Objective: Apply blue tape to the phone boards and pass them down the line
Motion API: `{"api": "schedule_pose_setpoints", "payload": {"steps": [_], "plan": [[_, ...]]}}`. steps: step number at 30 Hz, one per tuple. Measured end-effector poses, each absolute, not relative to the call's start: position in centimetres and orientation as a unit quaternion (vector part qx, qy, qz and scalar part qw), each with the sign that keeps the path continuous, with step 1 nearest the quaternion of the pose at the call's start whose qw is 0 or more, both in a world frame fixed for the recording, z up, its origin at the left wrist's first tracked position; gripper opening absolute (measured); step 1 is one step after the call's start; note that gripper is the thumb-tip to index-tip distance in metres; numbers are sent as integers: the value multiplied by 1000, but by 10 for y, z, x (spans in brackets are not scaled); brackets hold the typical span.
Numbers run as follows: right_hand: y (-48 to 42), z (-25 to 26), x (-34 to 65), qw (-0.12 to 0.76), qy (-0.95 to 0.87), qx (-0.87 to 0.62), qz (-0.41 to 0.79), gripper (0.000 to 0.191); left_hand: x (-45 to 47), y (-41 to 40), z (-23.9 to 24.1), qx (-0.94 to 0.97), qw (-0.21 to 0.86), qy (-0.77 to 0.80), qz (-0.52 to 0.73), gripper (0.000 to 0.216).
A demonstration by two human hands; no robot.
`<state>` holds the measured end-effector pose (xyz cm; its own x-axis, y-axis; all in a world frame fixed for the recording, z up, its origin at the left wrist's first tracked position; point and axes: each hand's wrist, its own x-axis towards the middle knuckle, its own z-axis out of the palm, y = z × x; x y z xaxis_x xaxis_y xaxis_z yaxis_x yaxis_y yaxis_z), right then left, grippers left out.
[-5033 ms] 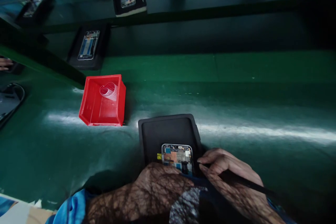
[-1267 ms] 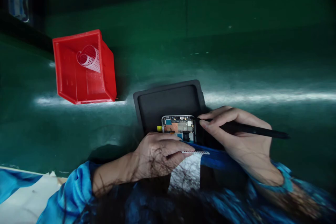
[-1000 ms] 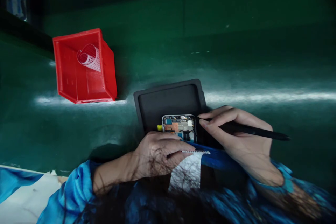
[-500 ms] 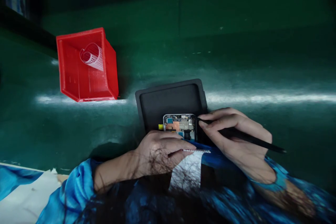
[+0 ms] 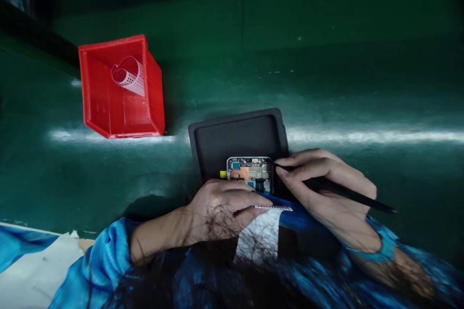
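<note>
An opened phone (image 5: 244, 172) lies on a black tray (image 5: 237, 137), its circuit board and copper-coloured patch showing. A yellow tab (image 5: 223, 174) sticks out at its left side. My left hand (image 5: 224, 205) covers the lower part of the phone and pinches a white sheet (image 5: 259, 236) with a dotted top edge. Between the thumb and fingers of my right hand (image 5: 322, 186) is a slim black pen-like tool (image 5: 351, 195). Its front end is by the phone's upper right corner; whether the tip touches cannot be made out.
A red bin (image 5: 155, 91) stands at the left, with a curled white perforated sheet (image 5: 132, 77) inside. The green table (image 5: 344, 82) stretches behind the tray. White paper and blue cloth (image 5: 21, 246) show at the lower left.
The view has shifted very slightly. Both hands keep their holds, and the phone, tray and bin stay as they were.
</note>
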<state>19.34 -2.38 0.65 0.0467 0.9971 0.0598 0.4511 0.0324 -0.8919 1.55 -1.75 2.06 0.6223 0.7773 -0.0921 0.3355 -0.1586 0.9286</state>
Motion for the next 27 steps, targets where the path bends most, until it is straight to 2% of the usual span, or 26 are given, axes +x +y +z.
{"api": "schedule_pose_setpoints", "payload": {"steps": [16,27], "plan": [[-24,8,193,392,-621,-584,347,14,15,-17,20,728,532,379,209,18],[-25,4,196,410,-562,-617,367,17,14,-18,21,719,549,372,209,19]]}}
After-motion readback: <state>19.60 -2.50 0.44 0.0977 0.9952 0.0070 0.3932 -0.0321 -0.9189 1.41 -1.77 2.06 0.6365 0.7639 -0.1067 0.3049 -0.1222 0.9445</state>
